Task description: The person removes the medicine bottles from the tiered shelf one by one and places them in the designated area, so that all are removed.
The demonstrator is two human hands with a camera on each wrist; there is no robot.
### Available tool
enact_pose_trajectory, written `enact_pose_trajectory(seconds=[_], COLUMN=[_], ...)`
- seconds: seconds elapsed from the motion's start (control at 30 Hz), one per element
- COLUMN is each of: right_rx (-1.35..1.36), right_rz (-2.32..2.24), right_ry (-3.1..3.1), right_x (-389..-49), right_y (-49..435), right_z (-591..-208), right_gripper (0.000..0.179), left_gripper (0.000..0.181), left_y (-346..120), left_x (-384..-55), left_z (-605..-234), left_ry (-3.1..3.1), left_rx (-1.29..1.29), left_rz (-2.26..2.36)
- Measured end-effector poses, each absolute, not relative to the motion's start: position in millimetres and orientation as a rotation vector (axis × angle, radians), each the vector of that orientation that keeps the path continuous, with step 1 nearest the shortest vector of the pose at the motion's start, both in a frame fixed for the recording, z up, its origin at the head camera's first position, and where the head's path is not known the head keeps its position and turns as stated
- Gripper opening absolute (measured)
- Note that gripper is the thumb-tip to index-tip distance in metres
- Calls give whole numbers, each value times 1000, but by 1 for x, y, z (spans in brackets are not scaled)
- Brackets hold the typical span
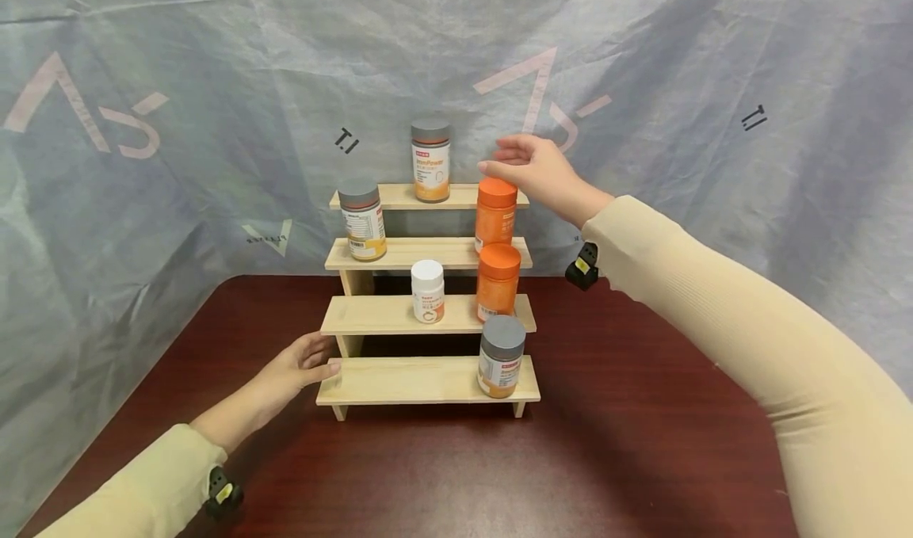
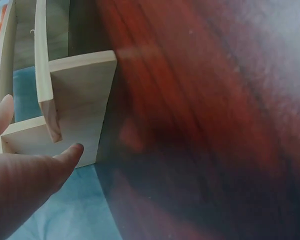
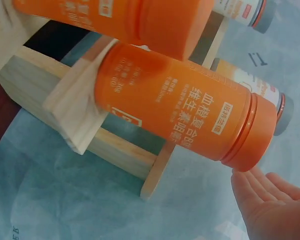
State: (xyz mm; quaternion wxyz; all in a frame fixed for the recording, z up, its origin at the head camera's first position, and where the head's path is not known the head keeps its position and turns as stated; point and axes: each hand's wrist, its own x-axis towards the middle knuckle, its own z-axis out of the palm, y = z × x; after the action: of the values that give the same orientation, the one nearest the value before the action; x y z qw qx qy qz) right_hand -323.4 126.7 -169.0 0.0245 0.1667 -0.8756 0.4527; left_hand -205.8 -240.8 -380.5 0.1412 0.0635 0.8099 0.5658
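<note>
- Upper orange bottle (image 1: 494,225) stood upright on the second tier from the top of the wooden rack (image 1: 399,375), at about 1 o'clock from the rack's middle in the head view, its orange lid (image 1: 498,192) on
- Right hand (image 1: 540,173) was between 1 and 2 o'clock from that bottle, released, its fingers loosely extended and grasping nothing; the right wrist view showed fingertips right by the lid's edge, though whether they touched it could not be told
- Left hand (image 1: 294,369) was at 8 o'clock from the rack's middle, relaxed and clasping nothing, thumb and fingers apart at the left end of the bottom tier; contact with the wood was unclear
- Lower orange bottle (image 1: 497,294) stood upright one tier down, at 6 o'clock from the upper one
- White bottle (image 1: 428,294) stood on that same third tier, at 9 o'clock from the lower orange bottle and apart from it
- Grey-lidded jars stood upright at 12 o'clock on the top tier (image 1: 431,165), between 10 and 11 on the second (image 1: 364,227) and at 4 on the bottom one (image 1: 501,364)
- Dark red table (image 1: 628,435) bore the rack, and wrinkled grey-blue cloth (image 1: 271,94) hung behind, towards 12 o'clock
</note>
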Motion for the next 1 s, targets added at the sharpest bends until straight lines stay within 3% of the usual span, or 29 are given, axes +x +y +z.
enact_pose_trajectory(seconds=[1.0], right_rx=[465], right_rz=[1416], right_ry=[-2832], right_x=[-349], right_y=[77], right_z=[-154], right_gripper=[74], left_gripper=[66], left_y=[-229], left_x=[-193], left_z=[-401], left_ry=[2183], left_rx=[51], left_rz=[1672])
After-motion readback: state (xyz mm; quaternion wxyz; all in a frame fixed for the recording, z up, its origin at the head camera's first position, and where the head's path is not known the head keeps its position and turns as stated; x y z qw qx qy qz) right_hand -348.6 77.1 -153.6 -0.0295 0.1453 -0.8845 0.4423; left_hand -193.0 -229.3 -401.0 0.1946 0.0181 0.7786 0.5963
